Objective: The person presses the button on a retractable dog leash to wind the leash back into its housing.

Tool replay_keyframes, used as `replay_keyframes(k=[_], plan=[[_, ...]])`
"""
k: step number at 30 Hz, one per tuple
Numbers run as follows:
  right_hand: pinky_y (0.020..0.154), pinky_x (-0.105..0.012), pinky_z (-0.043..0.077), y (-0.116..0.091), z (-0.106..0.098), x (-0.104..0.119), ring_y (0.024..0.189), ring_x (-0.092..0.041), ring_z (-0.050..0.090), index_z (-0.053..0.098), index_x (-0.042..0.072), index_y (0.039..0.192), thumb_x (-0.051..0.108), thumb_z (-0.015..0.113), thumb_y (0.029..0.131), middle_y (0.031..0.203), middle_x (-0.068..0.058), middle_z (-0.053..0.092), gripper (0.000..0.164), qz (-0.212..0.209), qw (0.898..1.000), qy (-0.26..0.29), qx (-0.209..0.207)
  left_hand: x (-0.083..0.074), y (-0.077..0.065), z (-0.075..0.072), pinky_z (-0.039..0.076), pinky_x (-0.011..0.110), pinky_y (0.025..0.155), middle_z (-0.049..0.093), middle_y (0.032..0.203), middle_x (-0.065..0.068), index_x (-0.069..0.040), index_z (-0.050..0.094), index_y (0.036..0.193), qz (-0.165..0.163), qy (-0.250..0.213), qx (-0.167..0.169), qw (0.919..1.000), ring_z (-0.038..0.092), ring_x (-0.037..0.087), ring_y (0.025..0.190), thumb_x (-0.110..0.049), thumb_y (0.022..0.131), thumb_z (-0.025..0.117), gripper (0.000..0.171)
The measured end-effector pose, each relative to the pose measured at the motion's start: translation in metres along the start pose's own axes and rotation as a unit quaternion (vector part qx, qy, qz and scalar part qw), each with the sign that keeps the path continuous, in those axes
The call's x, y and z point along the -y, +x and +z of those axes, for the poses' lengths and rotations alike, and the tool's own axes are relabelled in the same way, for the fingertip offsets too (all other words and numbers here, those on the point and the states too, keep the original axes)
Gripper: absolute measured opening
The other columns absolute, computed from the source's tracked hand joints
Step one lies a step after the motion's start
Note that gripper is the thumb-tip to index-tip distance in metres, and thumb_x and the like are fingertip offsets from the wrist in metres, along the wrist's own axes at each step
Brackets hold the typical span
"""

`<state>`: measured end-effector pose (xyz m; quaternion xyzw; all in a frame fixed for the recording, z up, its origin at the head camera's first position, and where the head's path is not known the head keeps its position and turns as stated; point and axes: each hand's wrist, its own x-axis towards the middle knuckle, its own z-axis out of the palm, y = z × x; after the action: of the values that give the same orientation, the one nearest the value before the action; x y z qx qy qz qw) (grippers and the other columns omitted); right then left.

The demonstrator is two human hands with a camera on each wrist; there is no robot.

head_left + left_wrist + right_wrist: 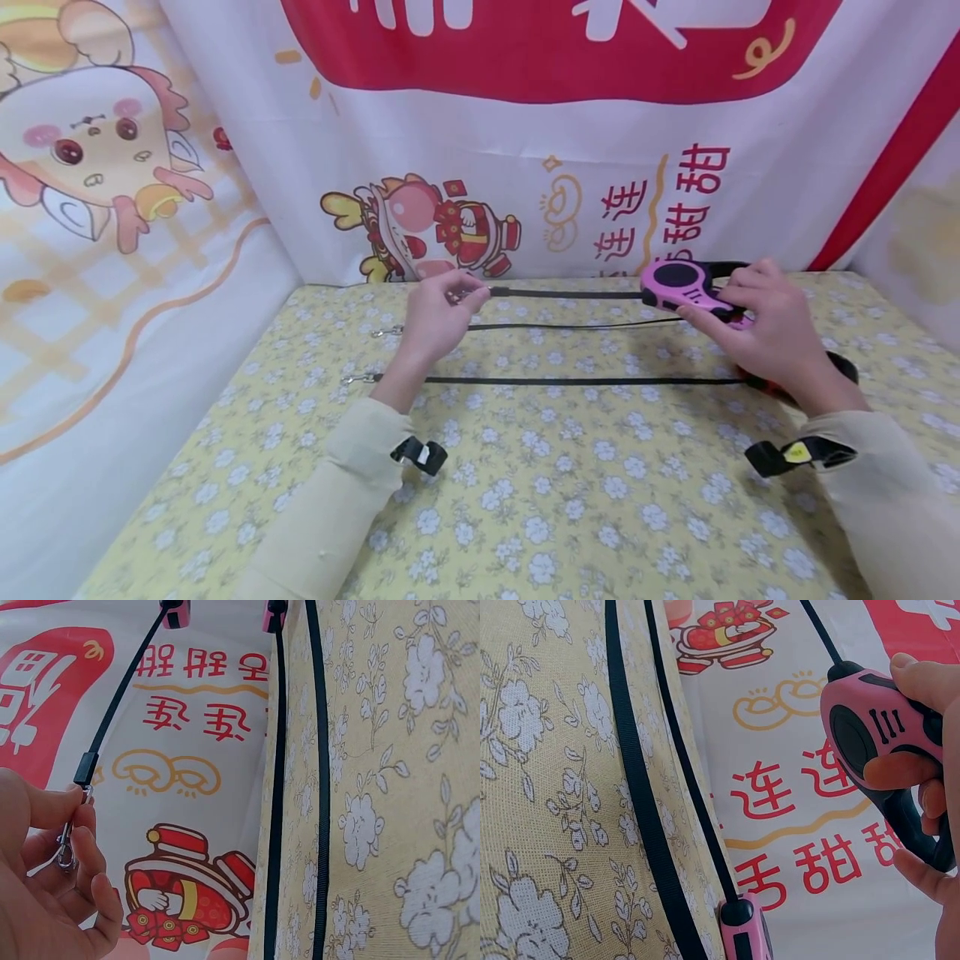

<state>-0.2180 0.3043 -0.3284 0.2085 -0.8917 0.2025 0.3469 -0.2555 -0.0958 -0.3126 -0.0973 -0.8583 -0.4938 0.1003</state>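
Observation:
My right hand grips a pink and black retractable dog leash by its handle, raised over the far right of the table. From its nose a black strap runs out taut to the left. At the other end, my left hand pinches the metal snap hook between thumb and fingers. Below it, a second pink leash lies on the table, its strap drawn out and its hook to the left. Nearer me lies a red and black leash, partly hidden by my right forearm.
A yellow floral cloth covers the table. The nearer leash's strap stretches across it to another hook. A printed white curtain hangs right behind the far edge, and another closes the left side.

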Motion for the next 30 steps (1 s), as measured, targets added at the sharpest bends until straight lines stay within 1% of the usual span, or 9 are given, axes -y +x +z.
replay_keyframes(k=[4, 10, 14, 23, 30], plan=[[0.071, -0.031, 0.023, 0.0011, 0.0006, 0.0009, 0.083, -0.020, 0.035, 0.079, -0.005, 0.089, 0.049, 0.083, 0.087, 0.079, -0.015, 0.064, 0.054, -0.008, 1.000, 0.000, -0.004, -0.0004, -0.0009, -0.0018, 0.051, 0.035, 0.075, 0.070, 0.103, 0.003, -0.017, 0.077, 0.112, -0.002, -0.002, 0.004, 1.0000, 0.063, 0.022, 0.090, -0.030, 0.103, 0.071, 0.017], [0.071, -0.031, 0.024, 0.0009, 0.0008, 0.0008, 0.084, -0.020, 0.036, 0.080, -0.006, 0.091, 0.047, 0.084, 0.086, 0.079, -0.015, 0.064, 0.053, -0.015, 1.000, 0.004, -0.008, 0.0000, -0.0014, -0.0014, 0.051, 0.035, 0.072, 0.070, 0.101, 0.003, -0.018, 0.076, 0.112, 0.000, -0.002, 0.006, 1.0000, 0.062, 0.022, 0.088, -0.030, 0.103, 0.071, 0.016], [0.071, -0.030, 0.024, 0.0007, 0.0010, 0.0013, 0.085, -0.019, 0.035, 0.079, -0.005, 0.088, 0.046, 0.085, 0.086, 0.079, -0.014, 0.064, 0.051, -0.014, 1.000, 0.007, -0.009, 0.0002, -0.0018, -0.0004, 0.051, 0.034, 0.071, 0.070, 0.100, 0.003, -0.018, 0.076, 0.111, -0.001, -0.001, 0.008, 1.0000, 0.063, 0.022, 0.087, -0.030, 0.103, 0.071, 0.015], [0.071, -0.029, 0.025, 0.0004, 0.0020, 0.0018, 0.087, -0.018, 0.036, 0.080, -0.005, 0.092, 0.039, 0.088, 0.083, 0.081, -0.015, 0.066, 0.046, -0.011, 1.000, 0.007, -0.008, 0.0003, -0.0019, 0.0012, 0.049, 0.033, 0.068, 0.072, 0.099, 0.003, -0.018, 0.077, 0.111, 0.001, 0.008, 0.003, 1.0000, 0.062, 0.021, 0.083, -0.030, 0.103, 0.071, 0.016], [0.072, -0.029, 0.025, 0.0004, 0.0029, 0.0031, 0.088, -0.018, 0.037, 0.080, -0.005, 0.092, 0.037, 0.089, 0.082, 0.081, -0.014, 0.064, 0.044, -0.005, 1.000, 0.002, -0.004, 0.0003, -0.0026, 0.0019, 0.047, 0.033, 0.065, 0.071, 0.096, 0.003, -0.019, 0.078, 0.111, 0.003, 0.014, 0.002, 0.9999, 0.059, 0.021, 0.079, -0.032, 0.103, 0.072, 0.017]])
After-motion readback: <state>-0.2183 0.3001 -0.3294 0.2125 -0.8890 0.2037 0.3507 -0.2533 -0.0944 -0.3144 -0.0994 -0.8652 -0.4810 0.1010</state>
